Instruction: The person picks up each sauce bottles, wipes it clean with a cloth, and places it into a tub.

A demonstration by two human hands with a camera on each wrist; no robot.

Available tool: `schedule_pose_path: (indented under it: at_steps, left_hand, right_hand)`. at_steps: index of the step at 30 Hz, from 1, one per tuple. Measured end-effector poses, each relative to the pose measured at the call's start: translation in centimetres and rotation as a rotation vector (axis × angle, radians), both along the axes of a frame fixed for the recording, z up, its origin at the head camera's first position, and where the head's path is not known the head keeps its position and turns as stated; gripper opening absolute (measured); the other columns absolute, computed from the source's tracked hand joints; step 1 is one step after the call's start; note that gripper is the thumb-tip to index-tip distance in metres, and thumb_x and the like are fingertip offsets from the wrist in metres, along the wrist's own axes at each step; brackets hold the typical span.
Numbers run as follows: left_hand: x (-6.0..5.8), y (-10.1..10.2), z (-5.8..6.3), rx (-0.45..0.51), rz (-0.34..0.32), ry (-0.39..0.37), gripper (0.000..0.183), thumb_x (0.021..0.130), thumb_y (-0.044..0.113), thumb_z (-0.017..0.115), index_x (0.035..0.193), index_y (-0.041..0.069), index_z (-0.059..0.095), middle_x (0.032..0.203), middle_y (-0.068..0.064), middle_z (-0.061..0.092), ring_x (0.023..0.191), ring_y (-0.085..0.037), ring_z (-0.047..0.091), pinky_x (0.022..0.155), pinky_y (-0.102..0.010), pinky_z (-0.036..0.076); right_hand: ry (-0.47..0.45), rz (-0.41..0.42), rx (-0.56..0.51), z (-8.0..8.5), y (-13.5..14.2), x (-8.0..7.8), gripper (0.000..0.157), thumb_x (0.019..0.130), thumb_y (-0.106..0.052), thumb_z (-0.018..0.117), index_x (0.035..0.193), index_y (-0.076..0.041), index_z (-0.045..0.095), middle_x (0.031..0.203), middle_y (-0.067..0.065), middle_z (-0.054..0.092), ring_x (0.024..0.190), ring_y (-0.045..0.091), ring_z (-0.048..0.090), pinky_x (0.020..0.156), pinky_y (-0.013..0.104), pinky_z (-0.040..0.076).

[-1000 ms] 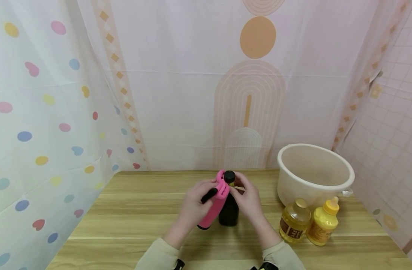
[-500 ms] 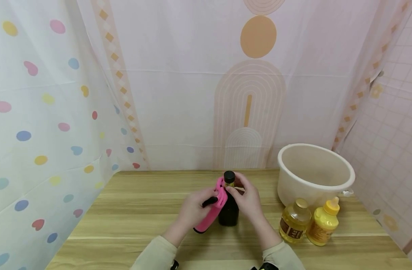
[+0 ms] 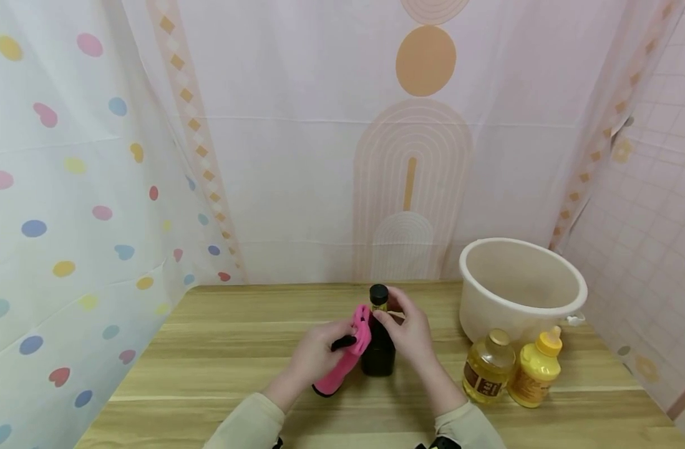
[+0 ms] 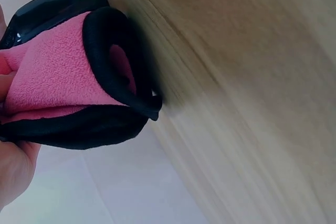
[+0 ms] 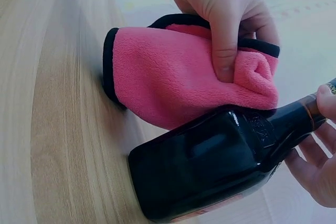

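Observation:
My left hand [image 3: 314, 354] grips a folded pink cloth [image 3: 335, 375] with black edging. In the right wrist view, the thumb of that hand lies across the cloth [image 5: 163, 72], which rests along the side of a dark glass bottle [image 5: 199, 163]. The bottle [image 3: 378, 358] stands upright on the table, black cap [image 3: 378, 294] on top. Fingers and thumb of my right hand [image 3: 412, 330] hold it round the neck. In the left wrist view the cloth [image 4: 58, 66] hangs in loose folds and hides most of the bottle [image 4: 58, 6].
To the right stands a white bucket [image 3: 470, 312]. In front of it are a bottle of golden oil [image 3: 486, 377] and a yellow squeeze bottle [image 3: 536, 376]. Patterned curtains [image 3: 286, 187] close off the back and sides of the wooden table [image 3: 224, 349].
My left hand has moved left and down with the cloth, drawing it from the bottle's neck to lower beside its body. My right hand keeps its hold on the neck.

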State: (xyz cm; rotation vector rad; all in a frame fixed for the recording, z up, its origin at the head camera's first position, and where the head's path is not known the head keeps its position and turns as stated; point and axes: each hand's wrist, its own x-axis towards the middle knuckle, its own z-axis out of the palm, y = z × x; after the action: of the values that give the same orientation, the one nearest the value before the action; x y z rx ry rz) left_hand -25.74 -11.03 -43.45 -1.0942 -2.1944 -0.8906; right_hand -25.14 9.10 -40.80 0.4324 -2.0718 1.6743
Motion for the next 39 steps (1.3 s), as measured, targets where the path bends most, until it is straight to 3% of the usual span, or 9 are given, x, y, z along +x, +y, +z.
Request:
schedule_pose_path:
  at_steps: [9,16,23,30,33,36,39]
  left_hand:
    - [0.1,-0.3,-0.3,-0.027,0.026,-0.079,0.039,0.066,-0.019,0.075,0.090,0.011,0.071,0.093,0.000,0.073,0.095,-0.018,0.069,0.083,-0.032,0.055]
    - [0.0,-0.5,-0.5,-0.104,0.054,-0.114,0.038,0.065,-0.019,0.074,0.086,0.012,0.069,0.087,0.002,0.071,0.087,-0.015,0.069,0.078,-0.031,0.056]
    - [-0.4,-0.9,-1.5,-0.275,0.061,-0.127,0.033,0.067,-0.013,0.075,0.087,0.014,0.071,0.086,0.006,0.070,0.084,-0.011,0.067,0.074,-0.028,0.055]
    - [0.1,-0.6,-1.2,-0.472,0.088,-0.172,0.033,0.074,-0.010,0.073,0.076,0.021,0.064,0.074,0.016,0.058,0.067,0.001,0.049,0.060,-0.019,0.043]
    - [0.3,-0.5,-1.0,-0.529,0.115,-0.183,0.031,0.076,-0.006,0.075,0.077,0.023,0.064,0.075,0.018,0.059,0.067,0.001,0.051,0.059,-0.020,0.044]
    - [0.4,-0.8,-0.9,-0.537,0.106,-0.196,0.028,0.079,-0.001,0.077,0.081,0.025,0.067,0.079,0.018,0.063,0.071,-0.001,0.057,0.063,-0.022,0.048]
    - [0.3,-1.3,-0.7,-0.476,0.087,-0.225,0.025,0.080,0.001,0.077,0.089,0.024,0.071,0.086,0.014,0.067,0.079,-0.006,0.064,0.069,-0.027,0.053]
  right_hand:
    - [0.009,0.001,0.013,-0.1,0.1,-0.1,0.038,0.086,-0.001,0.074,0.122,-0.006,0.064,0.107,0.012,0.067,0.096,0.029,0.063,0.083,0.040,0.056]
    - [-0.004,-0.009,0.005,-0.1,0.1,-0.2,0.042,0.085,0.000,0.075,0.125,-0.006,0.063,0.109,0.013,0.067,0.097,0.029,0.064,0.084,0.045,0.055]
    - [0.023,-0.011,0.038,-0.3,0.1,-0.3,0.039,0.087,-0.001,0.074,0.123,-0.009,0.064,0.108,0.011,0.068,0.096,0.026,0.064,0.082,0.039,0.056]
    - [0.039,-0.014,0.043,-0.3,0.0,-0.1,0.039,0.087,-0.001,0.073,0.124,-0.010,0.065,0.109,0.009,0.068,0.097,0.028,0.063,0.082,0.039,0.056]
    - [0.025,-0.016,0.049,-0.2,0.0,0.0,0.040,0.087,-0.002,0.073,0.125,-0.011,0.064,0.110,0.011,0.068,0.098,0.030,0.063,0.083,0.040,0.056]
    - [0.018,-0.016,0.052,-0.1,0.0,0.0,0.039,0.088,-0.002,0.073,0.125,-0.011,0.064,0.110,0.011,0.067,0.099,0.030,0.063,0.083,0.041,0.055]
    - [0.018,-0.020,0.052,-0.2,-0.1,0.0,0.039,0.088,-0.002,0.073,0.125,-0.010,0.064,0.110,0.012,0.067,0.100,0.030,0.063,0.084,0.041,0.055]
